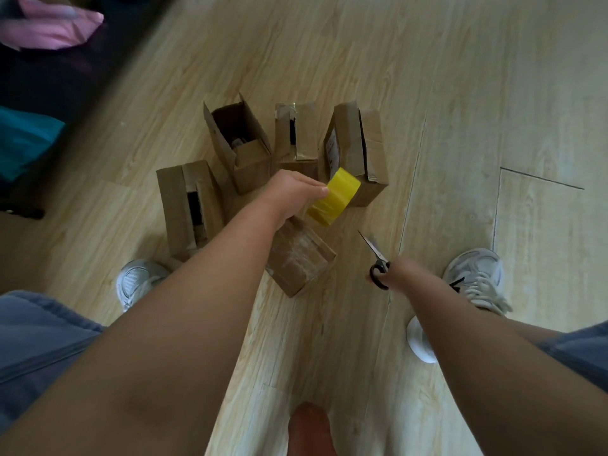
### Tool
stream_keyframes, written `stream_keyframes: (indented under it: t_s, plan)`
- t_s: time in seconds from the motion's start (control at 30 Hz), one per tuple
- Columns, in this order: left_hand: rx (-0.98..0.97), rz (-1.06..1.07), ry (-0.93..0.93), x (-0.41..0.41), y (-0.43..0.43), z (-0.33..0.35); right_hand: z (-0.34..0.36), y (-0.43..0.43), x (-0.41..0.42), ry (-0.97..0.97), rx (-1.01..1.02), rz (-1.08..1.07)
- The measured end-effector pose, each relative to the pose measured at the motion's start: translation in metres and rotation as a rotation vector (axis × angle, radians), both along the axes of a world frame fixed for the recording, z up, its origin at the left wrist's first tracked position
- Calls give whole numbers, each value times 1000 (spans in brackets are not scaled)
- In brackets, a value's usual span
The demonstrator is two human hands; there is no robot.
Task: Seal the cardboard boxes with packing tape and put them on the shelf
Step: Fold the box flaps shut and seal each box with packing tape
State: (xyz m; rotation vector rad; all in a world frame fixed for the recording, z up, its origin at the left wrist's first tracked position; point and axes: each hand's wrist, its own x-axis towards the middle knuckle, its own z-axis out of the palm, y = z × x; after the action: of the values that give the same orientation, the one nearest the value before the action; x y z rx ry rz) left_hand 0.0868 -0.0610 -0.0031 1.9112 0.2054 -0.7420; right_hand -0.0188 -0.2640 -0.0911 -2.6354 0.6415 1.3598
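Right hand low by the right shoe, fingers curled through the black handles of the scissors, blades pointing away and closed. Left hand reaches further out, fingers and thumb pinching a yellow tape roll by its rim, above the boxes.

Five cardboard boxes stand on the floor in a loose cluster. The taped box is nearest, partly under the left forearm, with clear tape already shining on top. The left box has its top flaps gapped. Further out the open box has flaps standing up, the middle box has a slit along its seam, and the right box has flaps loosely shut.

The boxes look small, light and stiff, with creased, worn card. Probably best to press the flaps flat and lift by the side walls, not by the flaps.

Pale wood-plank floor. Far left there is dark furniture with pink cloth and teal cloth. No shelf in view.
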Motion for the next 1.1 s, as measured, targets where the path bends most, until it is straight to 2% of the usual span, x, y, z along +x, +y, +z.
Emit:
stream_keyframes:
  t_s: [0.27, 0.37, 0.47, 0.57, 0.67, 0.9, 1.03, 1.1]
  plan:
    - [120, -174, -79, 1, -7, -3, 1, 4, -4, -23, 141, -156]
    - [221, -236, -169, 2, -12, -3, 9, -5, 3, -204, 208, -274]
    - [399, -386, -309, 0, -18, 3, 31, -8, 12, -552, 339, -405]
    - [466, -492, -363, -4, -24, 9, 60, -4, 23, -758, 453, -289]
    - [457, -538, -345, -10, -27, 7, 76, 2, 27, -750, 493, -135]
    - [410, -494, -339, -17, -24, 9, 79, 4, 18, -802, 521, -87]
    - [306, -318, -336, -18, -24, 9, 78, 5, 16, -844, 494, -186]
    - [320, -242, -318, -17, -22, 5, 78, 4, 16, -865, 482, -235]
